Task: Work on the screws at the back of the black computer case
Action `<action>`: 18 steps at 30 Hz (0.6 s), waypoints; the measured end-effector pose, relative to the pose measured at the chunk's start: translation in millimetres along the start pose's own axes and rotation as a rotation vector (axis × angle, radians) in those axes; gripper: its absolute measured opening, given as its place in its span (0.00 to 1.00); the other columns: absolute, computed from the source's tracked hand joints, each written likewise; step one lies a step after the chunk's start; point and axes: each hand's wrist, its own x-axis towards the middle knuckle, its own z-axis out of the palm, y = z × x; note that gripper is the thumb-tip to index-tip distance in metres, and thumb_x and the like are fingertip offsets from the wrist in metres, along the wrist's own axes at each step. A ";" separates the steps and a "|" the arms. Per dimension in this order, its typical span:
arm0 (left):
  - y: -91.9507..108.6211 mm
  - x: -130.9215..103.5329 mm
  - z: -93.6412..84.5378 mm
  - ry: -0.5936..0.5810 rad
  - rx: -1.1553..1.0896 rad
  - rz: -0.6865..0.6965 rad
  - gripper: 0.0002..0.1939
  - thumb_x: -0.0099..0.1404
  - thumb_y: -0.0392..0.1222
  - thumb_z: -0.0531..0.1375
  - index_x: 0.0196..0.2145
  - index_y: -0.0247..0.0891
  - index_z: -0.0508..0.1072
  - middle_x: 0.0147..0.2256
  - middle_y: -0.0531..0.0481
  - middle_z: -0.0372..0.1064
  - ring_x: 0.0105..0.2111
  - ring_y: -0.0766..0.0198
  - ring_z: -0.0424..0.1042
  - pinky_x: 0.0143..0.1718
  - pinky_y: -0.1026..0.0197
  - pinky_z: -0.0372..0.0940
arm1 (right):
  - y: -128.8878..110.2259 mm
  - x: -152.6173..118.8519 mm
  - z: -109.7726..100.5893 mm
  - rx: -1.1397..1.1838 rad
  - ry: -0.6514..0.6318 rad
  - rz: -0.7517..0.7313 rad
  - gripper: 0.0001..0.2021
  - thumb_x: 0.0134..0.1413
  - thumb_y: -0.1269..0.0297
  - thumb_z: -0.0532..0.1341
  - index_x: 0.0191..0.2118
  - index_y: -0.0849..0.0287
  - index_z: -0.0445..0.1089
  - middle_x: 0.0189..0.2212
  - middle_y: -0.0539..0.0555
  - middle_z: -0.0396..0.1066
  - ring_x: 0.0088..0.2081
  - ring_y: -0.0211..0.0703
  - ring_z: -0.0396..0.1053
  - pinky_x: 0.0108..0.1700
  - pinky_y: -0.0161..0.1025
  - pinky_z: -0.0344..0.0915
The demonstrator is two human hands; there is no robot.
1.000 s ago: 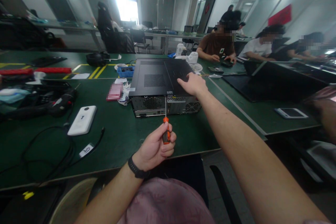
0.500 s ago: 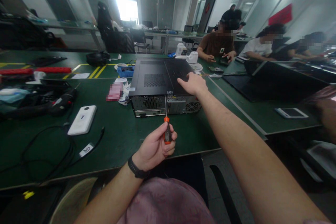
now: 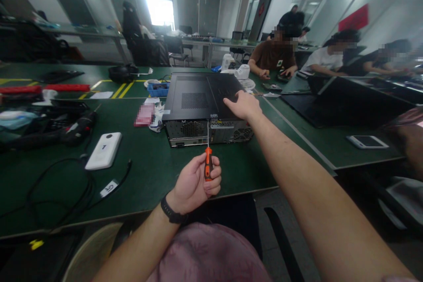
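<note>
Two bare hands are at work on a black computer case (image 3: pixel 194 86), which lies flat on the green counter (image 3: pixel 142 143) in the centre of the frame, with its back panel (image 3: pixel 227 135) turned to the person. The left hand (image 3: pixel 192 181), below it, has its grip closed around the orange and dark handle of a screwdriver (image 3: pixel 208 165), with the palm partly turned up. The thin shaft points up in the frame to the top edge of the panel; whether the tip sits in a screw, I cannot tell. The right hand (image 3: pixel 245 105) lies on the right part of the lid, its fingers spread wide and holding nothing.

To my judgement, the main risk is a slip of the tip. The fingers seem rather light around the handle, so if the push is weak or the shaft is tilted, the tip could jump out, damage a screw head or scratch the metal. If the right hand pressed too little, the case could slide under the push. Also, a small loose screw could fall into the vent holes, or roll from the near edge of the counter.
</note>
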 end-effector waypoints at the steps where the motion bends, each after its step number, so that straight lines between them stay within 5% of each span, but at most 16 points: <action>1: -0.3 -0.1 0.5 0.001 -0.001 0.001 0.15 0.76 0.49 0.56 0.39 0.34 0.72 0.26 0.56 0.61 0.17 0.74 0.57 0.20 0.69 0.53 | 0.3 0.3 0.3 0.000 0.001 -0.001 0.36 0.63 0.35 0.56 0.59 0.63 0.70 0.59 0.71 0.72 0.61 0.68 0.69 0.62 0.61 0.65; 9: -2.1 -1.0 4.2 0.068 0.054 0.037 0.13 0.71 0.49 0.65 0.38 0.37 0.70 0.29 0.55 0.67 0.17 0.75 0.59 0.20 0.70 0.52 | 2.1 2.7 3.2 -0.005 0.011 -0.009 0.37 0.62 0.34 0.56 0.59 0.63 0.70 0.58 0.71 0.73 0.60 0.67 0.70 0.61 0.60 0.66; 18: 0.7 -0.3 2.4 0.024 0.053 0.028 0.14 0.75 0.51 0.60 0.37 0.38 0.68 0.22 0.61 0.55 0.14 0.76 0.47 0.17 0.70 0.43 | 0.8 0.4 0.9 -0.001 0.007 -0.003 0.36 0.62 0.34 0.55 0.59 0.63 0.70 0.59 0.71 0.72 0.61 0.68 0.69 0.62 0.61 0.65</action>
